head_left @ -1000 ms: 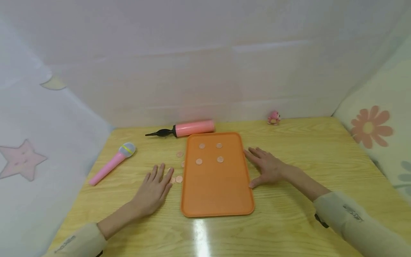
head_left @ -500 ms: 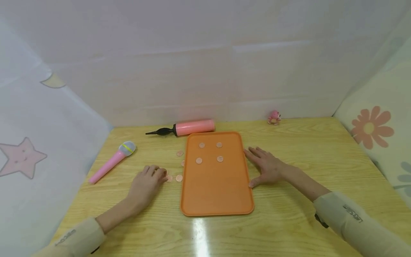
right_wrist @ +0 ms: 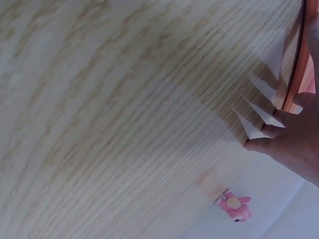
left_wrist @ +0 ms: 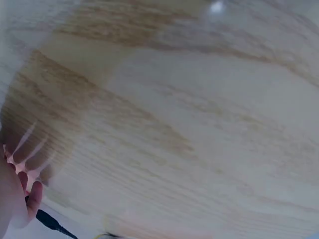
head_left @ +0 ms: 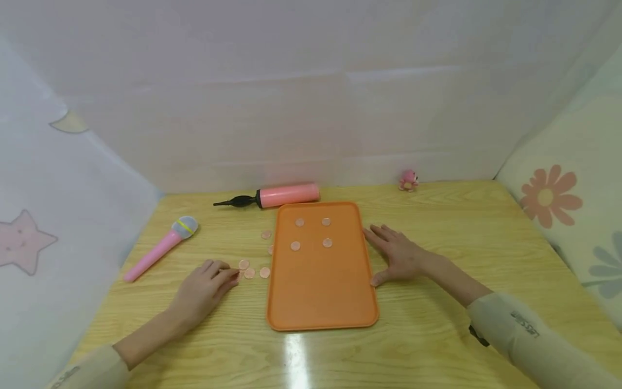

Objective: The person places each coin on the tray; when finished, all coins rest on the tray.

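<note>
My left hand (head_left: pixel 201 292) is left of the orange tray (head_left: pixel 323 294), its thumb and index fingertips pinched together around a thin copper coin, mostly hidden by the fingers. Right beside those fingertips, flat coins (head_left: pixel 249 273) lie close together on the table. Another coin (head_left: pixel 264 272) is nearer the tray's left rim. Two rows of coins (head_left: pixel 327 243) sit in the tray's far half. At the tray's right rim, my right hand (head_left: pixel 400 256) rests with fingers spread, thumb and fingertips against the edge. In the left wrist view, the left hand (left_wrist: pixel 17 199) shows only at the lower left.
A coin (head_left: pixel 266 235) and another partly hidden one (head_left: pixel 271 249) lie by the tray's left rim. The pink toy microphone (head_left: pixel 162 248) is at the left. Behind the tray lies a pink hand pump (head_left: pixel 289 195); a small pink figurine (head_left: pixel 408 180) stands back right.
My left hand, first laid flat with fingers out over the coins, has drawn its fingers into a pinch and shifted left. The right hand has stayed at the tray; the head view has turned slightly.
</note>
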`<state>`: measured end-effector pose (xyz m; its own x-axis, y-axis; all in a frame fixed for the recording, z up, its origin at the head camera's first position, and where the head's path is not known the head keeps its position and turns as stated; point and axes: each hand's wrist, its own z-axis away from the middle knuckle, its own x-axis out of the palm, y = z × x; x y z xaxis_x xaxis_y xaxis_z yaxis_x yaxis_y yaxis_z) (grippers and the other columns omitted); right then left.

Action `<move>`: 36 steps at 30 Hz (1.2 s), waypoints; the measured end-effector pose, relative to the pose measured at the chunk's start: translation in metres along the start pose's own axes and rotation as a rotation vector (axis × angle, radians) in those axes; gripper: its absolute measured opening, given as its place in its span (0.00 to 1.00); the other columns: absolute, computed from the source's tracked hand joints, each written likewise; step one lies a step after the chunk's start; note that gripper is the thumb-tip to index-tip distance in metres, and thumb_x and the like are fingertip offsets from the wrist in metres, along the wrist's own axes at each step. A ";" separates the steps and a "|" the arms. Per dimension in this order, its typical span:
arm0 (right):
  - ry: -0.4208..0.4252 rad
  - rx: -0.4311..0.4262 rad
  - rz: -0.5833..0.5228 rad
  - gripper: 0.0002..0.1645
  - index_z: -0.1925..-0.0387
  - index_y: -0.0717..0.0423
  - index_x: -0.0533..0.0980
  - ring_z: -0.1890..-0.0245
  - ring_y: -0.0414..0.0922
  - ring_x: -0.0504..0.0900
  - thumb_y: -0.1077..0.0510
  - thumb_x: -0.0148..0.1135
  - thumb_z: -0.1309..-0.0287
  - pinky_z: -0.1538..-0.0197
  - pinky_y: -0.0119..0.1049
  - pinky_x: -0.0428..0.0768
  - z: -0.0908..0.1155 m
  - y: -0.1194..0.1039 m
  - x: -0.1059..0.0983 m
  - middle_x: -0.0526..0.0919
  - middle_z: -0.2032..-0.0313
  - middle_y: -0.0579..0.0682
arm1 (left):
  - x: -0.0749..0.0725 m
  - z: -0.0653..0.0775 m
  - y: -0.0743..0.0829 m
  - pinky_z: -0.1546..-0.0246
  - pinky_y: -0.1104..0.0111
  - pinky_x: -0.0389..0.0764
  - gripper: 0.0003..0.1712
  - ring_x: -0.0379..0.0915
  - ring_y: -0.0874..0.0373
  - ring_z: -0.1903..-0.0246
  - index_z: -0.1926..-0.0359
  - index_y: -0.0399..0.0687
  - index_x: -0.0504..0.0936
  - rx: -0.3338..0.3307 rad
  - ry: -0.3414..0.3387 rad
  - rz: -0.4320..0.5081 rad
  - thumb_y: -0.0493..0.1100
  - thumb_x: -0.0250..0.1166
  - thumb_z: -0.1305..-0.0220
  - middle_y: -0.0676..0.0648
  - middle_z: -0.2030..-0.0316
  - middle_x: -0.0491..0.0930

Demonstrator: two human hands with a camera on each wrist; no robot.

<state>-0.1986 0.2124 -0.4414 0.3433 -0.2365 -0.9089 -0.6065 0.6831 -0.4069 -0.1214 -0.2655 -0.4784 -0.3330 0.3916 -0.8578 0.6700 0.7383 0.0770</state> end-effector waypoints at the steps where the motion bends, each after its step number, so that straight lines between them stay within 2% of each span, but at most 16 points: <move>1: -0.001 -0.005 0.001 0.71 0.25 0.63 0.47 0.30 0.71 0.46 0.29 0.71 0.57 0.37 0.71 0.51 -0.001 -0.001 0.000 0.49 0.28 0.69 | -0.002 0.001 -0.001 0.68 0.63 0.78 0.15 0.74 0.55 0.66 0.58 0.41 0.86 0.000 -0.007 0.013 0.39 0.73 0.48 0.48 0.64 0.80; 6: -0.016 -0.005 0.009 0.71 0.25 0.62 0.47 0.30 0.71 0.46 0.29 0.70 0.56 0.36 0.70 0.51 -0.005 -0.002 0.000 0.48 0.28 0.69 | -0.009 -0.007 -0.005 0.70 0.68 0.79 0.14 0.76 0.63 0.67 0.57 0.46 0.85 -0.047 -0.102 0.078 0.36 0.74 0.47 0.53 0.64 0.79; 10: -0.027 0.010 0.014 0.72 0.25 0.62 0.46 0.29 0.70 0.45 0.28 0.70 0.58 0.37 0.71 0.51 -0.005 -0.001 -0.002 0.47 0.28 0.69 | -0.013 -0.022 -0.007 0.69 0.68 0.80 0.13 0.77 0.63 0.68 0.59 0.45 0.82 -0.071 -0.206 0.118 0.33 0.73 0.45 0.53 0.64 0.77; 12: -0.027 0.010 0.014 0.73 0.25 0.62 0.46 0.30 0.70 0.45 0.28 0.70 0.58 0.37 0.71 0.51 -0.005 0.000 -0.003 0.47 0.28 0.69 | -0.014 -0.029 -0.007 0.69 0.67 0.80 0.11 0.78 0.62 0.68 0.61 0.44 0.81 -0.077 -0.232 0.118 0.33 0.73 0.45 0.52 0.65 0.76; 16: -0.020 0.008 0.017 0.73 0.25 0.63 0.46 0.30 0.71 0.45 0.28 0.70 0.59 0.38 0.72 0.52 -0.004 0.001 -0.002 0.48 0.28 0.69 | -0.014 -0.035 -0.003 0.70 0.67 0.80 0.10 0.77 0.61 0.70 0.64 0.42 0.80 -0.118 -0.233 0.079 0.36 0.73 0.45 0.50 0.67 0.75; 22: -0.018 0.009 0.010 0.73 0.25 0.62 0.45 0.30 0.71 0.44 0.28 0.71 0.58 0.38 0.72 0.51 -0.004 0.001 -0.002 0.47 0.28 0.69 | -0.019 -0.032 0.000 0.81 0.69 0.72 0.16 0.66 0.64 0.80 0.65 0.41 0.77 -0.259 -0.243 0.006 0.45 0.74 0.44 0.51 0.73 0.72; 29: -0.020 0.011 0.019 0.72 0.25 0.62 0.45 0.29 0.70 0.44 0.28 0.70 0.57 0.38 0.72 0.51 -0.002 0.001 -0.001 0.47 0.28 0.69 | -0.027 -0.022 0.001 0.73 0.67 0.78 0.08 0.75 0.62 0.73 0.66 0.45 0.83 -0.334 -0.253 0.086 0.41 0.74 0.44 0.53 0.72 0.76; 33: -0.022 0.008 0.017 0.71 0.25 0.63 0.46 0.30 0.71 0.45 0.29 0.70 0.56 0.39 0.73 0.52 -0.001 0.000 -0.001 0.47 0.28 0.70 | -0.028 -0.021 -0.002 0.73 0.68 0.76 0.07 0.73 0.64 0.73 0.66 0.46 0.84 -0.410 -0.293 0.115 0.41 0.73 0.44 0.54 0.73 0.76; 36: -0.026 0.013 0.023 0.72 0.25 0.63 0.45 0.30 0.71 0.45 0.29 0.70 0.57 0.39 0.73 0.52 -0.001 0.000 -0.001 0.47 0.28 0.69 | -0.028 -0.025 -0.005 0.71 0.66 0.77 0.07 0.74 0.62 0.72 0.66 0.42 0.84 -0.460 -0.331 0.144 0.40 0.73 0.44 0.53 0.73 0.78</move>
<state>-0.1997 0.2119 -0.4404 0.3479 -0.2024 -0.9154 -0.6050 0.6975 -0.3841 -0.1319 -0.2670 -0.4420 0.0144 0.3681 -0.9297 0.3119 0.8818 0.3539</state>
